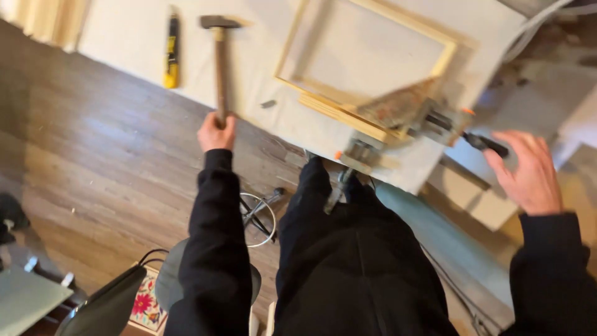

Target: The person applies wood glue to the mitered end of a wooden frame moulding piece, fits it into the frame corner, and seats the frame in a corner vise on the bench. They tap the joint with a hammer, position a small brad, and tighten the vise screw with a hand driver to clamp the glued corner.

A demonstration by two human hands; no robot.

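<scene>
My left hand (pixel 216 132) is closed around the end of a wooden-handled hammer (pixel 220 59) whose metal head lies flat on a white table (pixel 124 43). A pale wooden frame (pixel 367 65) rests on the same table, one corner held in a metal corner clamp (pixel 410 115). My right hand (pixel 528 171) hovers past the table's corner with fingers spread, just right of the clamp's black handle (pixel 488 144), not touching it. Both arms wear black sleeves.
A yellow and black utility knife (pixel 171 50) lies left of the hammer. A small dark bit (pixel 268 104) sits on the table near the frame. Below are a wooden floor (pixel 93 155), a round stool (pixel 186 280) with a metal ring, and a flowered mat (pixel 146 305).
</scene>
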